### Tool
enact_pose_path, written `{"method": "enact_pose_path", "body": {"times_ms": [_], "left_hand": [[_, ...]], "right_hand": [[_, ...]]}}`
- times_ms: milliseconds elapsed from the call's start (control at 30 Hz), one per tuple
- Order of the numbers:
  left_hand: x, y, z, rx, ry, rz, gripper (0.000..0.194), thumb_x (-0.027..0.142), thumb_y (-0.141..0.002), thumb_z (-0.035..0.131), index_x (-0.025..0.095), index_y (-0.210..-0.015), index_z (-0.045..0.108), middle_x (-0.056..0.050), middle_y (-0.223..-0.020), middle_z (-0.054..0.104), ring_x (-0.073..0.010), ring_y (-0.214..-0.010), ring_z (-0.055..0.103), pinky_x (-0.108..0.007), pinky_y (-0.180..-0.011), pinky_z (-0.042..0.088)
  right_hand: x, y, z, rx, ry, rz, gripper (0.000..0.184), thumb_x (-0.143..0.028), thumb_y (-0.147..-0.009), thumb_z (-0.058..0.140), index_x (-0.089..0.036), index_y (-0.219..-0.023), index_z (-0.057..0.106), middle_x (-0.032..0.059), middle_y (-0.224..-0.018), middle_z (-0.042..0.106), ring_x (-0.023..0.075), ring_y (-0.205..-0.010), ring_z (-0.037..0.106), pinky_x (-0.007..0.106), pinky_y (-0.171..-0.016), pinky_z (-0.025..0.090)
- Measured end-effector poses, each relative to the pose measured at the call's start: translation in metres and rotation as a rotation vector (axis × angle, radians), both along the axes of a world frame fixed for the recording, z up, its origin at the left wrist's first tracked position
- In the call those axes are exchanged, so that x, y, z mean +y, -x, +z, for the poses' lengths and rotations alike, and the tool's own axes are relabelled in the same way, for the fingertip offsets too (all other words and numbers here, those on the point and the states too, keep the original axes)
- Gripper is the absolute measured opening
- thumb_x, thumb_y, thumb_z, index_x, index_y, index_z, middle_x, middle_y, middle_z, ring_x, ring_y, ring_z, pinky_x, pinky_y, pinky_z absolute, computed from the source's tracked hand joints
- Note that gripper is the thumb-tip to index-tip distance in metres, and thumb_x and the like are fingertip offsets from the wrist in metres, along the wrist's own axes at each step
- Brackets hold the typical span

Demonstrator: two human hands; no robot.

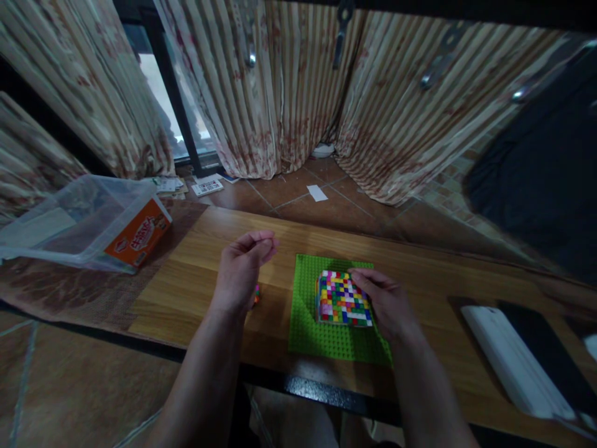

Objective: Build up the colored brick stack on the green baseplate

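The right hand (pixel 380 298) grips the upper right edge of a multicoloured brick block (pixel 345 298), which sits on a green studded baseplate (pixel 305 336). The left hand (pixel 242 267) is raised, thumb and fingers pinched together; whether anything is between them, I can't tell. Small coloured bricks (pixel 257 294) lie just beside its wrist on the wooden table (pixel 186 280). Over to the left stands a clear plastic bin (pixel 93 218).

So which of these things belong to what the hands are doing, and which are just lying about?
Seems part of the job:
- multicoloured brick block, right hand at its edge
- green studded baseplate under it
- small coloured pieces by the left wrist

Apparently just lying about:
- clear plastic bin
- white device at right
- white paper on the floor
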State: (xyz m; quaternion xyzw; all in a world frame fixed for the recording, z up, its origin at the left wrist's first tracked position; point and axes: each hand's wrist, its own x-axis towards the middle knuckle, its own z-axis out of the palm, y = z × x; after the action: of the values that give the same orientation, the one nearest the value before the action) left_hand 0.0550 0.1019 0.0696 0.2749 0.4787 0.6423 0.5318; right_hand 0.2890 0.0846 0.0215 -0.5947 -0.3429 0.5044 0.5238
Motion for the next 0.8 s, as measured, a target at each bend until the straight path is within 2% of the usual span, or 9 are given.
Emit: {"method": "enact_pose_path", "body": {"times_ms": [100,200,267,400,533,667,800], "left_hand": [[0.001,0.004,0.0,0.047,0.004,0.013,0.025,0.026,-0.058,0.083,0.015,-0.077,0.071,-0.004,-0.08,0.068,-0.0143,-0.078,0.063,-0.028,-0.081,0.051],[0.003,0.014,-0.003,0.176,0.01,0.011,0.024,0.028,-0.06,0.08,0.015,-0.078,0.072,-0.005,-0.078,0.069,-0.0155,-0.077,0.063,-0.026,-0.076,0.05],[0.005,0.023,-0.006,0.339,0.012,-0.001,0.022,0.03,-0.063,0.077,0.016,-0.079,0.072,-0.005,-0.078,0.07,-0.0164,-0.076,0.062,-0.025,-0.073,0.047],[0.009,0.041,-0.015,0.803,0.072,-0.074,0.015,0.03,-0.072,0.067,0.018,-0.078,0.073,-0.004,-0.071,0.068,-0.0194,-0.071,0.06,-0.027,-0.069,0.042],[0.006,0.055,-0.019,1.148,0.199,-0.196,0.01,0.02,-0.071,0.062,0.019,-0.064,0.07,-0.003,-0.062,0.063,-0.0209,-0.068,0.059,-0.028,-0.068,0.04],[0.002,0.06,-0.018,1.25,0.299,-0.283,0.015,0.013,-0.068,0.064,0.021,-0.055,0.065,-0.001,-0.051,0.056,-0.019,-0.061,0.055,-0.028,-0.066,0.038],[-0.001,0.058,-0.018,1.256,0.288,-0.296,0.021,0.013,-0.065,0.069,0.021,-0.047,0.062,-0.002,-0.049,0.056,-0.0187,-0.054,0.054,-0.029,-0.062,0.038]], "right_hand": [[0.0,0.001,-0.002,0.003,-0.012,0.017,0.034,-0.047,-0.053,0.089,-0.023,-0.075,0.079,0.0009,-0.073,0.074,0.0164,-0.065,0.063,0.03,-0.061,0.05],[-0.002,0.002,-0.002,0.046,-0.008,0.015,0.037,-0.047,-0.054,0.089,-0.023,-0.079,0.079,0.0005,-0.074,0.074,0.0165,-0.067,0.064,0.029,-0.061,0.05],[-0.004,0.001,-0.003,0.11,0.001,-0.007,0.039,-0.048,-0.055,0.089,-0.023,-0.084,0.078,0.0016,-0.08,0.075,0.0169,-0.071,0.066,0.03,-0.065,0.052],[-0.008,-0.008,-0.008,0.164,-0.023,-0.111,0.035,-0.049,-0.063,0.085,-0.022,-0.083,0.077,0.004,-0.095,0.077,0.0172,-0.087,0.069,0.028,-0.074,0.054],[-0.013,-0.021,-0.014,0.077,-0.064,-0.22,0.029,-0.045,-0.066,0.083,-0.021,-0.08,0.075,0.0039,-0.091,0.075,0.0164,-0.081,0.069,0.027,-0.068,0.055],[-0.018,-0.027,-0.013,0.047,-0.096,-0.224,0.025,-0.039,-0.064,0.085,-0.021,-0.078,0.075,0.0022,-0.088,0.074,0.0129,-0.076,0.067,0.023,-0.066,0.055],[-0.02,-0.028,-0.01,0.062,-0.098,-0.238,0.025,-0.037,-0.061,0.087,-0.021,-0.075,0.075,0.0009,-0.085,0.074,0.0103,-0.073,0.066,0.019,-0.063,0.055]]}}
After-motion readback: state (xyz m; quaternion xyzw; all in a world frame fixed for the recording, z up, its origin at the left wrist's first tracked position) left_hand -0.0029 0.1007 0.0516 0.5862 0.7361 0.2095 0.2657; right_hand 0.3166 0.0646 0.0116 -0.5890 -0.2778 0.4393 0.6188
